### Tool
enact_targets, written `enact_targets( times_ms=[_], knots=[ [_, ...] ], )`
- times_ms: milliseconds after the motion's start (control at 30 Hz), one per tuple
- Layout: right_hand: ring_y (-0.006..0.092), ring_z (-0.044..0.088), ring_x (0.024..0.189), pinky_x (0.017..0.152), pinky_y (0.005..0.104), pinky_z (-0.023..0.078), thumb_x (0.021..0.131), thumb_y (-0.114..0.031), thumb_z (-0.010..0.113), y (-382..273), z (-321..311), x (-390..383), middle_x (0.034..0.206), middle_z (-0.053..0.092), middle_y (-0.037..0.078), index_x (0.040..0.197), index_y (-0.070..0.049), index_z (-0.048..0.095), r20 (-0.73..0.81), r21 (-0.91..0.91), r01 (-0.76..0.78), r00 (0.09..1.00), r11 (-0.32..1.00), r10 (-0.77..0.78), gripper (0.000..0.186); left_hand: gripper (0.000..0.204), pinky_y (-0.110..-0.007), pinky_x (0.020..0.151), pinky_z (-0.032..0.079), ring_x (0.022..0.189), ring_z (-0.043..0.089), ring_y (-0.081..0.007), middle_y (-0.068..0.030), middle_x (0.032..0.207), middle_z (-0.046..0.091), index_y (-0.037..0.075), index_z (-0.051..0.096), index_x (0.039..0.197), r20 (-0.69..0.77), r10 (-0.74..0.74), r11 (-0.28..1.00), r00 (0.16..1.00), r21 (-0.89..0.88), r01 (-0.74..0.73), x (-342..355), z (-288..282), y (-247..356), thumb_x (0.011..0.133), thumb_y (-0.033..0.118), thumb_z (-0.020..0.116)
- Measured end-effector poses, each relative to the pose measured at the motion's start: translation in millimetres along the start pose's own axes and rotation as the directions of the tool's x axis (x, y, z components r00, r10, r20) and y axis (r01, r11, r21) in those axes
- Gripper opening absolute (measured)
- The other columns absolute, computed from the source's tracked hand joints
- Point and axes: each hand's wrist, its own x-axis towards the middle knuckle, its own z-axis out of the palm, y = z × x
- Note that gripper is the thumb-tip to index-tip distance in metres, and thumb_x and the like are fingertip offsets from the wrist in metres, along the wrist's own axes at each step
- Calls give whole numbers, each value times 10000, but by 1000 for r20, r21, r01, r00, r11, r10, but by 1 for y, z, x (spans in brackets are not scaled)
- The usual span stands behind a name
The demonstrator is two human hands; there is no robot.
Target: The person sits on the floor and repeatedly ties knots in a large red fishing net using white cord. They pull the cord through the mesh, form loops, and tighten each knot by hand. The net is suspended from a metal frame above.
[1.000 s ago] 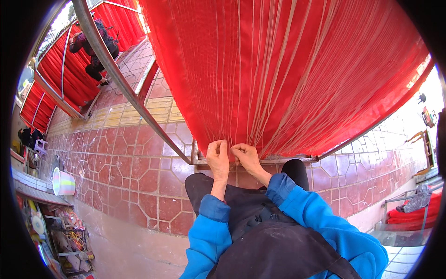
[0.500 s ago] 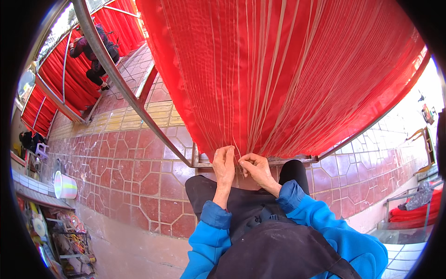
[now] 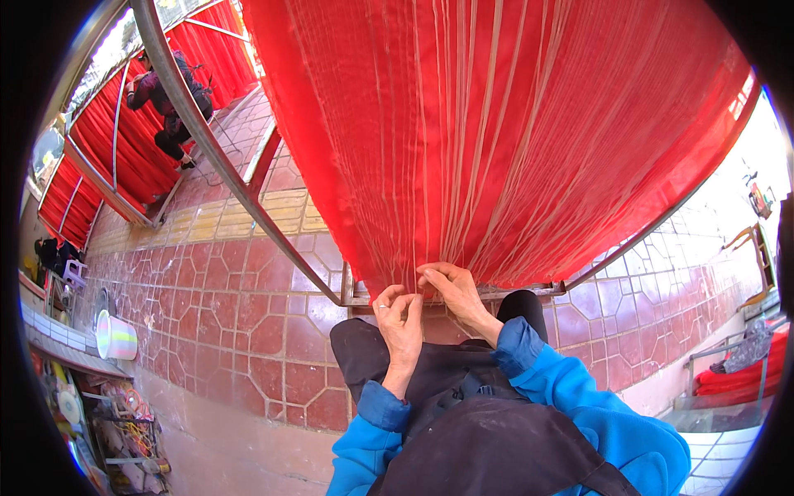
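Note:
Red cloth [image 3: 347, 157] hangs in front of me, and many pale threads [image 3: 451, 190] run down over it and draw together near its lower edge. At that edge my right hand [image 3: 456, 296] pinches some of these threads between thumb and fingertips. Just below and to its left, my left hand [image 3: 400, 329] has its thumb and fingers pressed together, close to the thread ends. A ring shows on one of its fingers. What lies between the left fingertips is too fine to see clearly, though thread seems to lead there.
A metal frame [image 3: 236, 178] surrounds the cloth. Farther left, a person [image 3: 169, 103] sits by more red cloth on frames. A pale bucket [image 3: 117, 335] stands on the tiled floor [image 3: 273, 310], above cluttered shelves [image 3: 124, 430]. Folded red cloth [image 3: 744, 368] lies at right.
My left hand has moved down toward my lap, and its fingers have curled in more. My right hand has shifted slightly up and left along the threads.

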Motion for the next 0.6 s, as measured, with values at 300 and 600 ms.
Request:
enact_targets(
  times_ms=[300,600],
  knots=[
    [91,585,796,750,245,483,921,-128,559,-38,19,-27,834,647,45,926,29,657,26,-87,-42,999,995,45,184,157,-303,892,442,1044,539,-206,-111,1163,560,10,648,1009,36,-92,964,995,-246,98,8,-15,13,920,93,549],
    [145,642,833,712,272,506,874,-44,616,-52,25,-58,882,679,85,933,25,669,350,-283,373,898,884,-267,104,228,-176,626,418,720,570,-67,-56,873,671,-19,635,1069,310,-40,791,950,-571,219,41,-45,96,940,150,554]
  ],
)
